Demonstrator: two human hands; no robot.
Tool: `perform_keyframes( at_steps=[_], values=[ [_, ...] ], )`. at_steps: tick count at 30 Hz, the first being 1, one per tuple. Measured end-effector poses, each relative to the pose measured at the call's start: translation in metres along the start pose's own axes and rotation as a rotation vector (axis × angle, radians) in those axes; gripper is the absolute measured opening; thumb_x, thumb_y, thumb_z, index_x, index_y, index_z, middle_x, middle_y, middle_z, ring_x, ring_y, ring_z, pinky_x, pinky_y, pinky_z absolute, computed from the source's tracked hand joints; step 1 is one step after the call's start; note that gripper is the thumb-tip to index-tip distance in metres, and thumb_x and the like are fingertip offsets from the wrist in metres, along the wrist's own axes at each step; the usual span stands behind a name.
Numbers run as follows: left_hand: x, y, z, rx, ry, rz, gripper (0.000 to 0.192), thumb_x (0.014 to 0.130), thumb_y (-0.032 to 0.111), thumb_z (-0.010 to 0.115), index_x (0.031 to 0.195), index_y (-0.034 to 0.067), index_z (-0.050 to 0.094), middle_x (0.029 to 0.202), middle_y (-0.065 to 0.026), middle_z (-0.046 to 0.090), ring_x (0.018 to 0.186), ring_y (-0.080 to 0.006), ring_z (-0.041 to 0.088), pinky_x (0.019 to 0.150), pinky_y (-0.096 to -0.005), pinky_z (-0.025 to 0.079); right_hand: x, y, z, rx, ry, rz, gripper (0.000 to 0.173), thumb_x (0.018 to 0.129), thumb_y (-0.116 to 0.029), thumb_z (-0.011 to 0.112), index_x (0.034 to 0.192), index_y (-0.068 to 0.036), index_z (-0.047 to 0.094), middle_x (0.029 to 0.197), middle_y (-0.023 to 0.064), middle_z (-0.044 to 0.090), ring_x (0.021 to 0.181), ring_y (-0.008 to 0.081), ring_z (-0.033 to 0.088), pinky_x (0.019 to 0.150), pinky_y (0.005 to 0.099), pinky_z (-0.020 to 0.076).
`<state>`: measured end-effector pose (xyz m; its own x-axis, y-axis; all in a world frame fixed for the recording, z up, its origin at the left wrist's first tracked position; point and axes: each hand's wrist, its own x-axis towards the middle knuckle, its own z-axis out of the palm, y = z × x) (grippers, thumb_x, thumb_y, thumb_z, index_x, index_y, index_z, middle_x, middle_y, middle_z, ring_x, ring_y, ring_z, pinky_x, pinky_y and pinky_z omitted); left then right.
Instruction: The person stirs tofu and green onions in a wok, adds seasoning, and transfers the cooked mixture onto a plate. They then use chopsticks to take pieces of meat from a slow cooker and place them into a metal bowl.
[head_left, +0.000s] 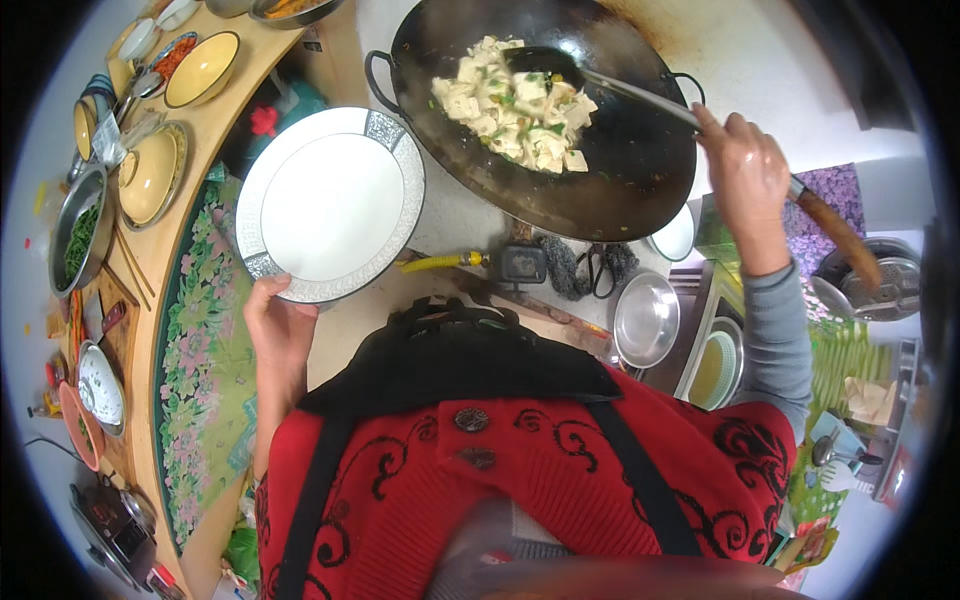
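My left hand (279, 322) grips the lower rim of a white plate (330, 202) with a patterned grey border, held just left of a large black wok (637, 172). Nothing lies on the plate. My right hand (742, 169) is closed around the metal shaft of a long ladle (637, 91), whose wooden handle end sticks out past the hand. The ladle's dark bowl rests among the cubed tofu (525, 112) in the wok. Bits of chopped green are mixed through the tofu.
Along the left, a curved wooden counter (176, 142) holds a yellow enamel bowl (202, 69), a metal bowl of greens (79, 232), a lidded yellow pot (154, 176) and a knife (105, 319). Below the wok are a yellow hose (442, 261) and a metal basin (646, 319).
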<state>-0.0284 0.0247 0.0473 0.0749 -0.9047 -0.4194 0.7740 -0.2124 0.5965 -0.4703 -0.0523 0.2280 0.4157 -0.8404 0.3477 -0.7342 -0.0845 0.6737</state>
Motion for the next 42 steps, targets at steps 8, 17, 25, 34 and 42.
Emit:
perform_keyframes(
  at_steps=[8, 17, 25, 34, 42],
  values=[
    [0.001, 0.004, -0.001, -0.004, -0.02, 0.006, 0.042, 0.073, 0.012, 0.055, 0.115, 0.003, 0.052, 0.111, -0.0076, 0.06, 0.1, -0.023, 0.059, 0.084, -0.0377, 0.047, 0.007, 0.091, 0.023, 0.181, -0.786, 0.226, 0.022, 0.072, -0.027, 0.069, 0.088, -0.013, 0.074, 0.073, 0.0081, 0.068, 0.063, 0.022, 0.066, 0.061, 0.0339, 0.0519],
    [-0.004, 0.007, -0.018, -0.031, 0.037, 0.026, 0.048, 0.073, 0.012, 0.058, 0.119, 0.002, 0.049, 0.115, -0.0091, 0.059, 0.103, -0.0242, 0.059, 0.085, -0.0388, 0.05, -0.031, -0.029, 0.147, 1.294, -0.975, 0.535, 0.031, 0.087, -0.025, 0.064, 0.111, -0.006, 0.066, 0.064, -0.0023, 0.054, 0.053, 0.0073, 0.046, 0.05, 0.0258, 0.0408],
    [-0.014, 0.014, -0.019, -0.022, 0.058, 0.052, 0.045, 0.075, 0.014, 0.056, 0.118, 0.003, 0.05, 0.115, -0.0082, 0.059, 0.103, -0.0229, 0.058, 0.087, -0.0378, 0.048, 0.005, -0.023, 0.095, 0.48, -0.529, 0.453, 0.032, 0.083, -0.036, 0.062, 0.112, -0.021, 0.066, 0.088, 0.0121, 0.069, 0.089, 0.0268, 0.066, 0.075, 0.0388, 0.0506],
    [-0.001, 0.019, -0.022, -0.017, 0.089, 0.033, 0.046, 0.075, 0.015, 0.057, 0.119, 0.003, 0.05, 0.115, -0.0084, 0.059, 0.104, -0.0237, 0.059, 0.087, -0.0392, 0.049, 0.021, -0.017, -0.004, 0.002, -0.136, 0.0, 0.026, 0.081, -0.02, 0.064, 0.106, -0.022, 0.067, 0.08, 0.0057, 0.063, 0.066, 0.0227, 0.063, 0.061, 0.0356, 0.0509],
    [-0.001, 0.026, -0.004, 0.003, 0.087, 0.037, 0.045, 0.074, 0.014, 0.057, 0.117, 0.005, 0.052, 0.114, -0.0074, 0.059, 0.105, -0.0226, 0.057, 0.088, -0.0389, 0.046, 0.019, 0.086, 0.027, 0.108, -0.708, 0.248, 0.022, 0.073, -0.032, 0.065, 0.083, -0.014, 0.073, 0.077, 0.0132, 0.067, 0.075, 0.0313, 0.065, 0.068, 0.0384, 0.0512]
  ],
)
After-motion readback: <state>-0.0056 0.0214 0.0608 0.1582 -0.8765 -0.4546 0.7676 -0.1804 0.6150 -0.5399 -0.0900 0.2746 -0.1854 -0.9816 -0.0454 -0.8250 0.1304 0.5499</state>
